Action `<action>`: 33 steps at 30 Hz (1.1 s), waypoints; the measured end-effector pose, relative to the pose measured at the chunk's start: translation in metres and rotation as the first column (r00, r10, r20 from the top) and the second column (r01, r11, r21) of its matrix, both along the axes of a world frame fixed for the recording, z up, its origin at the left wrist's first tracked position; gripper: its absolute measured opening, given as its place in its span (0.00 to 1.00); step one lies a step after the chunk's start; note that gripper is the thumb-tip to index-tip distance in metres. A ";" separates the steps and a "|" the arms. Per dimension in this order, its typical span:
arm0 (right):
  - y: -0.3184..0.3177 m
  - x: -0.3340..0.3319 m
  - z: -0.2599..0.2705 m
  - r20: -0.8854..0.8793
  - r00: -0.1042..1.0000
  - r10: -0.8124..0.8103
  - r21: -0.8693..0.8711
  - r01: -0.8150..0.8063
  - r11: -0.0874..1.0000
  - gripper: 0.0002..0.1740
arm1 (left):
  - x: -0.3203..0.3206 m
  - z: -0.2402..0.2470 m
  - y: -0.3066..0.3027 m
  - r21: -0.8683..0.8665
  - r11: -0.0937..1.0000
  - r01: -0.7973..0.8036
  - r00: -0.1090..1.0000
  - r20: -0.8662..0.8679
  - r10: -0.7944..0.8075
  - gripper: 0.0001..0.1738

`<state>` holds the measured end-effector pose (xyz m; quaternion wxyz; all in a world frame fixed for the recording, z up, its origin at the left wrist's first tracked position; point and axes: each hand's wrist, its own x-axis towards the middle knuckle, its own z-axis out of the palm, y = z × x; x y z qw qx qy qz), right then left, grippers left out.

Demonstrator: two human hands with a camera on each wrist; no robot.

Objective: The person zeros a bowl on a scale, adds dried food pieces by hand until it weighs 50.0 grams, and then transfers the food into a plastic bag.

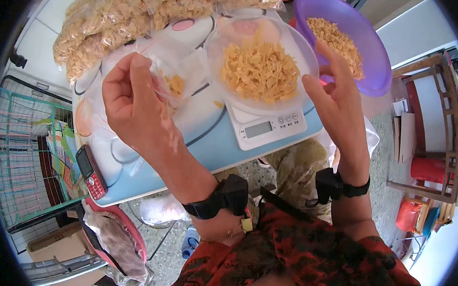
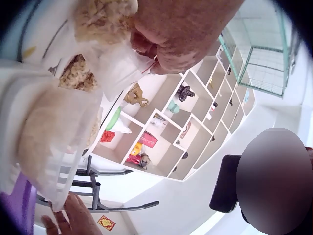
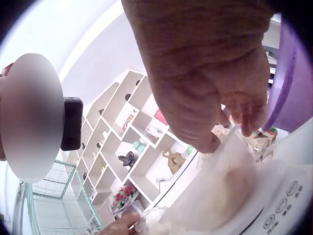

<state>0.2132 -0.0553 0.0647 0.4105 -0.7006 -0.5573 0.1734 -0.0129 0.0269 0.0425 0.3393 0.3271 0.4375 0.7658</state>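
My left hand (image 1: 139, 103) pinches the edge of a clear plastic bag (image 1: 163, 60) between thumb and fingers. Some yellowish dried flakes (image 1: 176, 84) show inside that bag. A translucent plastic bowl (image 1: 212, 71) holds a heap of the same flakes (image 1: 260, 69) over a white digital scale (image 1: 277, 127). At the bowl's right rim is my right hand (image 1: 339, 94), its thumb and fingers on either side of the edge. In the left wrist view, the right fingertips (image 2: 73, 210) meet the bowl's rim. The right palm faces the bowl.
Filled clear bags (image 1: 142, 12) lie along the table's far side. A purple basin (image 1: 378, 63) with more flakes stands at the far right. Near the table's left corner lies a red phone (image 1: 92, 171). A wire cage (image 1: 30, 141) stands left of the table (image 1: 207, 152).
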 end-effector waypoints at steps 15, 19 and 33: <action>0.031 0.004 0.048 0.408 0.800 0.439 -0.128 -0.426 0.896 0.20 | 0.002 0.002 -0.002 -0.025 0.999 0.020 1.000 -0.005 -0.020 0.09; 0.052 0.003 0.039 0.592 0.630 0.503 -0.142 -0.533 0.834 0.25 | 0.003 0.006 -0.002 -0.030 0.999 0.023 0.999 0.032 -0.022 0.09; 0.084 -0.021 0.007 0.596 0.497 0.630 -0.333 -0.561 0.758 0.22 | -0.010 0.000 -0.003 -0.069 0.996 0.062 0.995 -0.069 -0.067 0.09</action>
